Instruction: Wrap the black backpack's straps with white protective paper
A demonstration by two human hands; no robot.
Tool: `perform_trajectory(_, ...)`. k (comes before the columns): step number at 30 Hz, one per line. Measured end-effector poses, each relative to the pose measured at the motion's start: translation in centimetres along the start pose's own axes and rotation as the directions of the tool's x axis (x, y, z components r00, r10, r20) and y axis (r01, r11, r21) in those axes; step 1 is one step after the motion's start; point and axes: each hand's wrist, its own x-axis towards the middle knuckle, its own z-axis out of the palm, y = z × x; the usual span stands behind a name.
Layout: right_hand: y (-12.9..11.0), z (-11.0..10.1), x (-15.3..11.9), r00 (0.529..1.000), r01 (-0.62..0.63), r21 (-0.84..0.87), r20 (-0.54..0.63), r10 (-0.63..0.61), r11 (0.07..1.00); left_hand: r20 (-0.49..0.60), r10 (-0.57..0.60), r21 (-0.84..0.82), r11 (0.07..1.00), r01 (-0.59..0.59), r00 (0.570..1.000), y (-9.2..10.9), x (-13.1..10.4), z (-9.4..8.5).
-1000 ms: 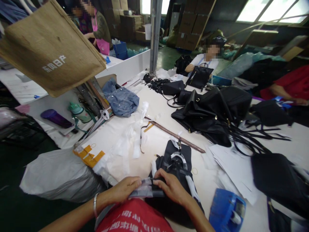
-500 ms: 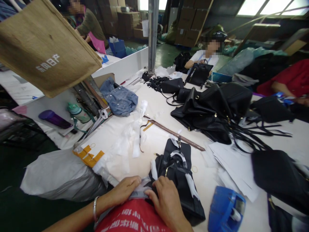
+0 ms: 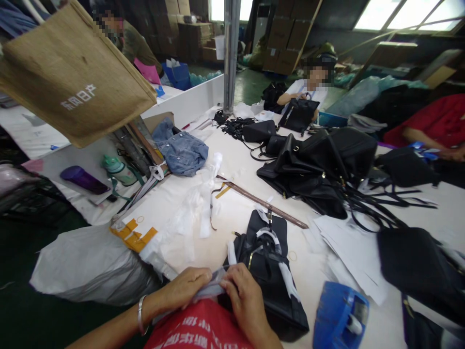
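At the table's near edge, my left hand (image 3: 191, 286) is closed on a piece of clear plastic (image 3: 214, 283), with a bracelet on its wrist. My right hand (image 3: 244, 295) pinches the same plastic from the other side, close to my red apron (image 3: 203, 327). Just beyond and to the right of it lies a black bag (image 3: 274, 286), its flap folded back, with white wrapping on its handle and straps and a gold zipper in front. A blue tape dispenser (image 3: 339, 315) stands to the right of the bag.
Black bags (image 3: 319, 165) are piled at the right, near white paper sheets (image 3: 354, 252). A brown strip (image 3: 265, 201) crosses the table's middle. Denim cloth (image 3: 185, 152) lies at the back left, below a hanging tan bag (image 3: 76, 77). A person (image 3: 308, 87) handles a bag across the table.
My right hand has shifted slightly left, off the black bag's edge, and its fingers have drawn together on the plastic. My left hand has barely moved.
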Motion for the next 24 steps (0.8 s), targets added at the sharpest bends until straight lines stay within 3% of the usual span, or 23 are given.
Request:
perform_trajectory(4, 0.0, 0.3, 0.0, 0.997, 0.041, -0.066, -0.069, -0.045, 0.997, 0.035, -0.004, -0.046, 0.999, 0.006, 0.999, 0.4, -0.2, -0.2)
perform_trajectory(10, -0.2, 0.4, 0.0, 0.994, 0.072, -0.097, -0.075, -0.079, 0.993, 0.023, 0.051, 0.032, 0.998, -0.052, 0.998, 0.6, -0.4, -0.3)
perform_trajectory(16, 0.0, -0.5, 0.7, 0.994, 0.102, -0.172, -0.018, -0.107, 0.98, -0.016, 0.278, 0.166, 0.948, -0.272, 0.96, 0.5, -0.2, -0.6)
perform_trajectory(20, 0.4, -0.7, 1.1, 0.993, 0.107, -0.188, 0.07, -0.095, 0.976, -0.048, 0.301, 0.027, 0.954, -0.3, 0.952, 0.4, 0.1, -0.2)
perform_trajectory(24, 0.8, -0.2, 0.8, 0.991, 0.11, -0.185, 0.094, -0.093, 0.977, -0.117, 0.185, -0.185, 0.961, -0.205, 0.976, -0.5, 1.3, 1.1)
